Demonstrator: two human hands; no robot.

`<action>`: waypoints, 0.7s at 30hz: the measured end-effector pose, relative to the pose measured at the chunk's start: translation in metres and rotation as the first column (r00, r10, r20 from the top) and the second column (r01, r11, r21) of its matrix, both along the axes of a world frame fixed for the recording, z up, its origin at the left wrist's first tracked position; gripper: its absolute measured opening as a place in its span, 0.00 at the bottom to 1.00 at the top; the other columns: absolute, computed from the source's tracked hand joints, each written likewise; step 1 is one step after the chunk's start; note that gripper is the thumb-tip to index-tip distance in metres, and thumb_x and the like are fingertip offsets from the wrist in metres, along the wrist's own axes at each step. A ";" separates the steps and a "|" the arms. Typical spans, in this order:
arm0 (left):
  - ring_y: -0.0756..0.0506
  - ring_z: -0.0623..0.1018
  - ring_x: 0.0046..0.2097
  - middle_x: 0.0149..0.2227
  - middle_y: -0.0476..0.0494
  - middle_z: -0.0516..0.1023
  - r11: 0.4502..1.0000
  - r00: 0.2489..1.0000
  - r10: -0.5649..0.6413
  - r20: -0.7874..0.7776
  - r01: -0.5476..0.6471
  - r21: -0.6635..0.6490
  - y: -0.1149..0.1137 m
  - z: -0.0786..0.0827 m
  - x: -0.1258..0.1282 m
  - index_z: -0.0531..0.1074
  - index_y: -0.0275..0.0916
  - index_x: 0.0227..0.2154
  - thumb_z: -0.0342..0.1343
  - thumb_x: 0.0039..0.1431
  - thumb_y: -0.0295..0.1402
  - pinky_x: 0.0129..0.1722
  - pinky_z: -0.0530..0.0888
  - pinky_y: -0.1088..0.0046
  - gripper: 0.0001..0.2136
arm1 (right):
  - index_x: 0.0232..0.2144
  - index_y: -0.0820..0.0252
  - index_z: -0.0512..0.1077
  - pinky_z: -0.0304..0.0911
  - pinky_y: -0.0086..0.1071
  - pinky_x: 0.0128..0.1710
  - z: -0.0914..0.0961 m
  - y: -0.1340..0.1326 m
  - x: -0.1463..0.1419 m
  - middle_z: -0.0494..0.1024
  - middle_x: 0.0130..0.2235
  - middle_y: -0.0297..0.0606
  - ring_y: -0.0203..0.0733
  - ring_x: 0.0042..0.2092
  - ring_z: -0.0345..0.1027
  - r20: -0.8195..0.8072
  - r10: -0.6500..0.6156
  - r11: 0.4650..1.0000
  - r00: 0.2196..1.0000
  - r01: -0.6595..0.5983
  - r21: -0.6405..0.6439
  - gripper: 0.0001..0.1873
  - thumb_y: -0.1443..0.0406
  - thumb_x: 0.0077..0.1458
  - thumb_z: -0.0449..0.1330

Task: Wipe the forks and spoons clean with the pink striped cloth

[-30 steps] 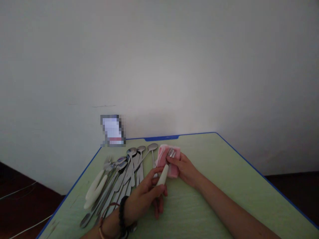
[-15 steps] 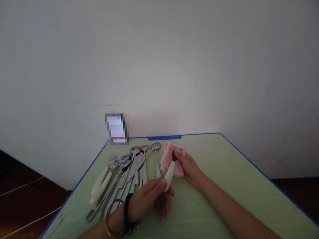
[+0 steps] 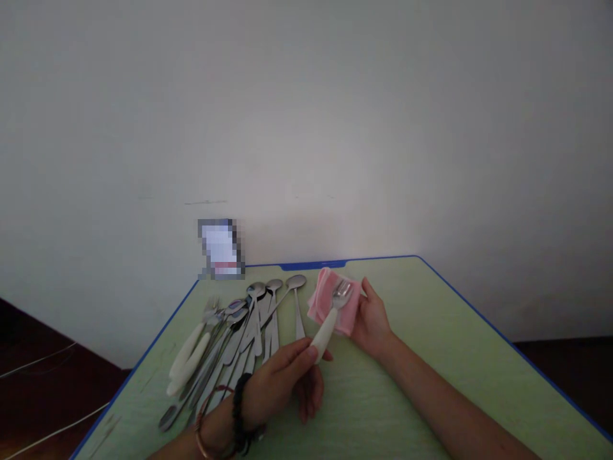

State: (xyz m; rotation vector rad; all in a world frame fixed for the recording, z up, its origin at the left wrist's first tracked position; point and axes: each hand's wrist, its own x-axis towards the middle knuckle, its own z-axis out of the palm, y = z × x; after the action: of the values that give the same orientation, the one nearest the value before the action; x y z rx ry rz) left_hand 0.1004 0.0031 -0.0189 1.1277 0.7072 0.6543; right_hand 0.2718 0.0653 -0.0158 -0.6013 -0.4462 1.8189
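My left hand pinches the white handle of a fork between thumb and fingers. The fork's metal head lies over a folded pink cloth, tines pointing away from me. My right hand supports that cloth from its right side and beneath, thumb lifted clear of the fork; its other fingers are hidden behind the cloth. Left of my hands, a pile of metal spoons and other cutlery is spread on the table, some of it covered by my left wrist. Two white-handled pieces, at least one a fork, lie at the pile's left.
The light green table has a blue edge and stands against a pale wall. A blurred-out phone-like screen leans at the back left corner. Thin white cables run beside the table at the left.
My right thumb has lifted off the fork head, which was wrapped and pressed in the cloth and now shows in full. My left hand keeps its hold on the handle.
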 end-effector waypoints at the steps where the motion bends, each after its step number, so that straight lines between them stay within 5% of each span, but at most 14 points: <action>1: 0.53 0.69 0.16 0.17 0.51 0.71 1.000 1.000 0.004 0.006 -0.003 -0.006 0.000 0.000 0.000 0.66 0.33 0.37 0.48 0.57 0.46 0.15 0.67 0.81 0.18 | 0.33 0.62 0.72 0.59 0.41 0.48 0.000 0.001 0.000 0.79 0.33 0.41 0.46 0.41 0.71 -0.009 -0.006 1.000 1.000 0.006 -0.009 0.25 0.51 0.56 0.43; 14: 0.53 0.70 0.17 0.19 0.50 0.72 1.000 1.000 0.015 -0.003 -0.015 -0.021 -0.001 0.004 -0.001 0.65 0.35 0.34 0.52 0.55 0.44 0.16 0.67 0.80 0.15 | 0.33 0.63 0.72 0.59 0.39 0.46 0.000 -0.002 -0.003 0.78 0.29 0.39 0.45 0.38 0.71 0.058 0.156 0.987 0.986 -0.157 0.016 0.25 0.48 0.52 0.49; 21: 0.55 0.68 0.17 0.19 0.53 0.67 1.000 0.999 0.004 -0.041 -0.004 -0.001 -0.003 0.004 -0.002 0.65 0.35 0.33 0.52 0.54 0.47 0.15 0.65 0.82 0.18 | 0.34 0.64 0.72 0.59 0.40 0.47 0.001 -0.004 -0.008 0.78 0.29 0.40 0.45 0.36 0.72 0.076 0.154 0.988 0.985 -0.152 -0.024 0.29 0.47 0.55 0.43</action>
State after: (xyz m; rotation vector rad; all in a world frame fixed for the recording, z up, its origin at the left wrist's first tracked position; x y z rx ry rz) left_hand 0.0987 0.0005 -0.0150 1.1416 0.7450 0.6356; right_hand 0.2637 0.0614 -0.0153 -0.6673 -0.5416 1.9518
